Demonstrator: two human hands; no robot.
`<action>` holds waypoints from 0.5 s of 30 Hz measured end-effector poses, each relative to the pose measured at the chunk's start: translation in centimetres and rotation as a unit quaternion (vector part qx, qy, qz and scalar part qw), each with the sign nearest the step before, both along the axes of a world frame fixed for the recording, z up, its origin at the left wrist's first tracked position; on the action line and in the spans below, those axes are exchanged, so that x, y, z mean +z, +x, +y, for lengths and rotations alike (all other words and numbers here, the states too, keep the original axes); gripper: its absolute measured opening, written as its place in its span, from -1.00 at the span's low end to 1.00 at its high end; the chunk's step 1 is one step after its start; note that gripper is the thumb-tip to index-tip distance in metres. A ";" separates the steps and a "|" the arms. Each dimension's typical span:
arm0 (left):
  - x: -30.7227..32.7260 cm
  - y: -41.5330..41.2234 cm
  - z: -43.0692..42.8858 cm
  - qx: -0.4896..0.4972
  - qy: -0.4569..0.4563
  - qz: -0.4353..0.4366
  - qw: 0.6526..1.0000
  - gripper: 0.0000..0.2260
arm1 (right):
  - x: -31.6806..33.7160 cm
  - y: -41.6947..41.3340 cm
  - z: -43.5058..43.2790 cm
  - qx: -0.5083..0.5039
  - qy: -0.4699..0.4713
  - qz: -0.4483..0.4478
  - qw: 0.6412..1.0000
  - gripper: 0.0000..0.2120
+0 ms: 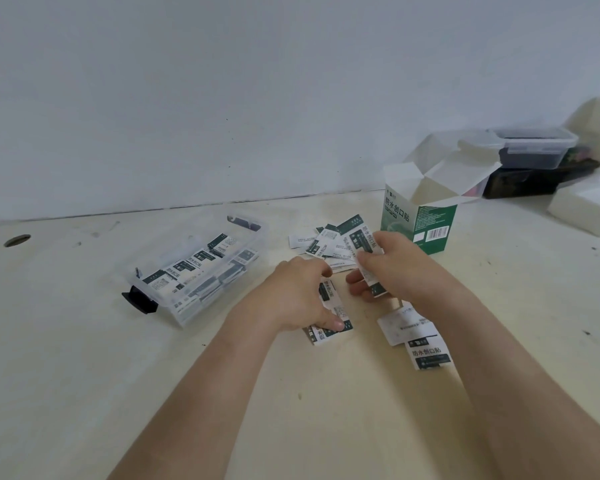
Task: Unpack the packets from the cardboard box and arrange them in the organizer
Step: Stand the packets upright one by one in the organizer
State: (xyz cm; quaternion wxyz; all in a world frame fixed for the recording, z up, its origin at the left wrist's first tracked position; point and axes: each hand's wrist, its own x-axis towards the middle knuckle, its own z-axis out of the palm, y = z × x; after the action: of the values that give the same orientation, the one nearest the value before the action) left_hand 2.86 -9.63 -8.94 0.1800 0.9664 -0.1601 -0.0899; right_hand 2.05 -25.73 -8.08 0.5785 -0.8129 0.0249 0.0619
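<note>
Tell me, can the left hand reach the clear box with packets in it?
Probably yes. The clear box sits open-topped just left of the left hand, with only bare table between. Its grip holds packets, though.

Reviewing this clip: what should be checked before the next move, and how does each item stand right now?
1. Left hand grip on packet stack: ok, thumb pins it.
2. Right hand grip on packet: ok.
3. Organizer open: ok, no lid on it.
4. Room left in organizer: cannot tell.
5. Cardboard box emptied: cannot tell, inside hidden.
6. Everything gathered: not ok; loose pile and two packets by the right forearm lie ungathered.
</note>
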 end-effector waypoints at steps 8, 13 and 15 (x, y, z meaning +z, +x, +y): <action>0.0 0.1 -0.1 -0.004 0.027 -0.004 1.000 -0.32 | 0.1 -0.2 0.1 0.019 0.059 0.071 0.996 -0.84; -0.3 0.1 0.0 -0.014 0.026 -0.012 0.999 -0.28 | -0.5 0.0 0.0 0.033 0.132 0.116 0.984 -0.82; -0.3 0.2 0.0 -0.008 0.013 0.006 1.000 -0.28 | -0.7 0.1 0.1 0.036 0.151 0.124 0.980 -0.81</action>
State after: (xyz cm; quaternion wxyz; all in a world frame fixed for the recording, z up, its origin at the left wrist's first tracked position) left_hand 3.04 -9.61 -9.19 0.1677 0.9667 -0.1658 -0.0993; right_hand 2.10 -25.67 -8.74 0.6841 -0.7029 0.0579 0.1860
